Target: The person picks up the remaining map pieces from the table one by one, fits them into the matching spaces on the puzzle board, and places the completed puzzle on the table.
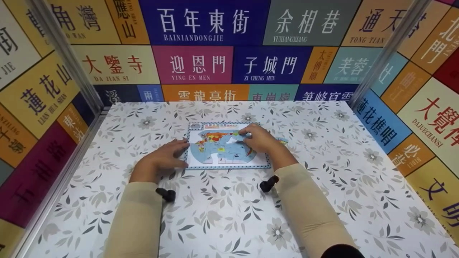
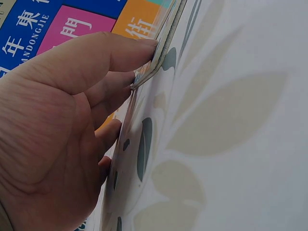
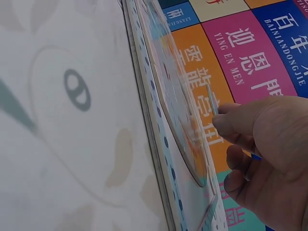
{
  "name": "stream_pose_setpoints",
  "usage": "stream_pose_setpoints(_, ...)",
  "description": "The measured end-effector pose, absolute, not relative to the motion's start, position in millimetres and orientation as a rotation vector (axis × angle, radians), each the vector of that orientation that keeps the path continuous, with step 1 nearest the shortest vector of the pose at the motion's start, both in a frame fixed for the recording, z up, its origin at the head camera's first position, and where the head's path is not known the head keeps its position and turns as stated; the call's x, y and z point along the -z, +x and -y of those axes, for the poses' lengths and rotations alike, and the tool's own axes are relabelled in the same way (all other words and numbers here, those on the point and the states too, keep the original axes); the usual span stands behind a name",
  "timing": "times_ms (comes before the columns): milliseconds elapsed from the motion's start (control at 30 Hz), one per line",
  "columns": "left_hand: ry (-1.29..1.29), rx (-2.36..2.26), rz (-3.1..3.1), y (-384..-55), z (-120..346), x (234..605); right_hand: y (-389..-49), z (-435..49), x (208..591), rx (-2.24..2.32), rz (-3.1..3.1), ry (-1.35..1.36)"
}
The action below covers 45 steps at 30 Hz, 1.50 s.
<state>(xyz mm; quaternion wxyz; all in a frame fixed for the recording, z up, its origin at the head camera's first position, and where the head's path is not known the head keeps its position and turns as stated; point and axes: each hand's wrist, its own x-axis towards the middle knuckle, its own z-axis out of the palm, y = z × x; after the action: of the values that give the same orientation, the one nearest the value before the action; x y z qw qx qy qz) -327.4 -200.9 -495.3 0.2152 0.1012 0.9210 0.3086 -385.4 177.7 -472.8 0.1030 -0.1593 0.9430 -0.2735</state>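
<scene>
A world map jigsaw puzzle [image 1: 204, 154] with a blue dotted border lies on the table, with white gaps among its pieces. My right hand [image 1: 260, 138] is over its upper right part and pinches a thin puzzle piece [image 3: 211, 99] between thumb and fingertips, edge-on in the right wrist view. The piece is held just off the board. At the puzzle's left edge rests my left hand [image 1: 159, 156], fingers extended and thumb apart. In the left wrist view its thumb [image 2: 130, 53] touches the board's edge [image 2: 166, 45] near a corner.
More map-coloured puzzle material [image 1: 283, 141] lies right of the board, partly hidden by my right wrist. The table [image 1: 222, 208] has a leaf-and-flower cover. Walls with coloured sign panels [image 1: 200, 64] stand behind and at both sides.
</scene>
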Motion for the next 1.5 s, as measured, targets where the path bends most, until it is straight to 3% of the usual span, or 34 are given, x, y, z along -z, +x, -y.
stream_pose_setpoints(1500,0.289,-0.865,-2.545,-328.8,200.7,494.5,-397.0,-150.2,477.3,0.726,-2.728,-0.529)
